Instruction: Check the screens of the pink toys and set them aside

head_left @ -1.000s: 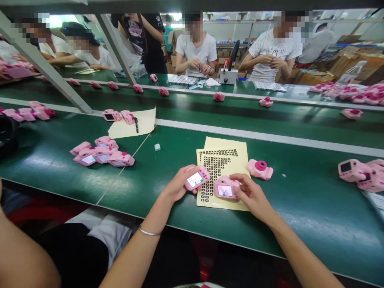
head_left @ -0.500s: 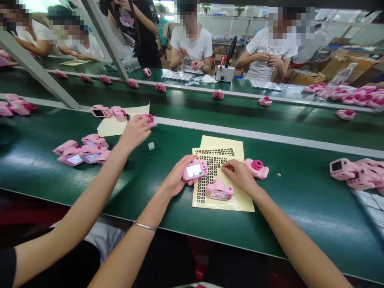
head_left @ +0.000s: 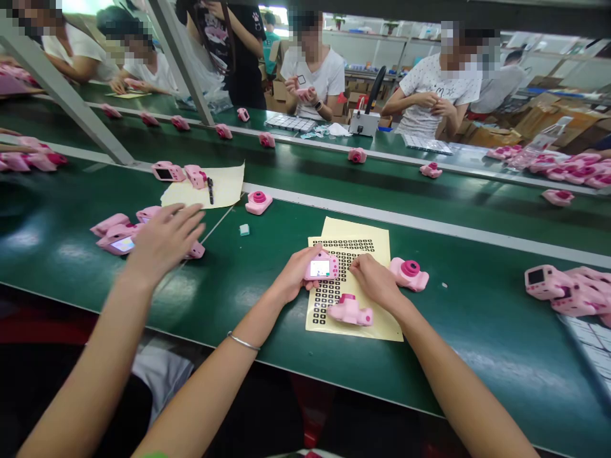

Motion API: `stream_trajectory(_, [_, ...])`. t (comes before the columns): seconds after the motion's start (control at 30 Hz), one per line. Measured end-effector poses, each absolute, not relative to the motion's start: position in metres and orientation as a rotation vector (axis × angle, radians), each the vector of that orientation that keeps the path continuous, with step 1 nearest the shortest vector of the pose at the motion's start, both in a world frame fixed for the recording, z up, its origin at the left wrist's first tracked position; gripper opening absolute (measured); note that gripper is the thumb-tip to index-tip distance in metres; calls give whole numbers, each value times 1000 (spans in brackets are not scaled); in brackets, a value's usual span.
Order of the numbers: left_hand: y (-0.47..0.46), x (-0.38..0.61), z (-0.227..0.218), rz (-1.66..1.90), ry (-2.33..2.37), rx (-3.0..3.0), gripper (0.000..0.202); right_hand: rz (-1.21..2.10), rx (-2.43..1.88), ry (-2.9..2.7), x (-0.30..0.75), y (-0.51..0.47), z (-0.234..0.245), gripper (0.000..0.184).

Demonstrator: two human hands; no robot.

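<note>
My left hand (head_left: 294, 275) grips a pink toy camera (head_left: 321, 267), its lit white screen and buttons facing me. Just to the right, over a sheet of small black-framed square stickers (head_left: 319, 304), my right hand (head_left: 375, 278) has its fingertips pinched together. Whatever may be between those fingertips is too small to make out. Another pink toy camera (head_left: 351, 310) lies on the lower part of the sheet, below my hands. Beside my right wrist, on the green tabletop, rests a further pink camera (head_left: 409, 273) with its dark pink lens up.
At left, a co-worker's hand (head_left: 167, 238) hovers over a cluster of pink cameras (head_left: 112, 235). A black pen (head_left: 210, 189) lies on a yellow sheet (head_left: 228, 184). More cameras (head_left: 573, 289) are piled at right. Beyond a metal strip (head_left: 382, 218), a green belt (head_left: 310, 172) carries spaced cameras.
The co-worker's hand has set a camera down near the strip and moved left to the cluster. The camera on my sheet has rolled, its screen no longer showing. My hands stay nearly in place.
</note>
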State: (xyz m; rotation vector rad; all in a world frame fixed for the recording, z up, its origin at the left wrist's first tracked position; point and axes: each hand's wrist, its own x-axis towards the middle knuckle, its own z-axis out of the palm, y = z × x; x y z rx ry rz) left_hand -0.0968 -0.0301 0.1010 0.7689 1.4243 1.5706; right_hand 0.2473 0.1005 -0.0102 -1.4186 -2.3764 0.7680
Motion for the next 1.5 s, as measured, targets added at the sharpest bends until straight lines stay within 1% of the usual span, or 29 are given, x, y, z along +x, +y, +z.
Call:
stream_trajectory(0.07, [-51, -69, 95, 1481, 1432, 773, 25, 800, -1324, -2364, 244, 99, -6, 16])
stream_trajectory(0.13, [-49, -19, 79, 1378, 1408, 784, 45, 833, -1163, -2346, 237, 96, 0, 18])
stream_trajectory(0.17, [-39, 8, 68, 1323, 1394, 785, 49, 837, -1082, -2340, 231, 93, 3, 18])
stream_trajectory(0.27, [0, 64, 38, 1241, 1366, 784, 49, 787, -969, -2340, 214, 86, 12, 19])
stream_trajectory(0.37, [26, 76, 19, 1211, 1352, 773, 54, 733, -1008, -2373, 203, 82, 18, 17])
stream_trajectory(0.47, [30, 68, 8, 1184, 1339, 758, 66, 692, -1045, -2423, 200, 82, 21, 15])
stream_trajectory(0.53, [29, 63, 5, 1154, 1344, 751, 70, 666, -1051, -2436, 200, 83, 20, 15])
stream_trajectory(0.83, [30, 66, 5, 1138, 1365, 727, 68, 633, -1056, -2406, 198, 82, 17, 13])
stream_trajectory(0.93, [27, 66, 6, 1143, 1415, 742, 68, 721, -1127, -2314, 199, 86, 16, 13])
stream_trajectory(0.97, [25, 66, 7, 1149, 1432, 765, 68, 778, -1160, -2258, 200, 88, 15, 17])
stream_trajectory(1.07, [20, 65, 9, 1172, 1425, 896, 69, 974, -1172, -2111, 206, 93, 13, 37])
stream_trajectory(1.13, [16, 64, 12, 1179, 1357, 993, 64, 1158, -1070, -2084, 212, 94, 14, 43])
stream_trajectory(1.2, [14, 63, 14, 1191, 1298, 1034, 58, 1345, -940, -2070, 218, 92, 18, 42])
stream_trajectory(1.27, [12, 64, 18, 1219, 1271, 1016, 58, 1436, -834, -2045, 222, 88, 22, 39])
stream_trajectory(1.5, [7, 73, 20, 1328, 1194, 940, 48, 1345, -795, -1977, 231, 80, 26, 28])
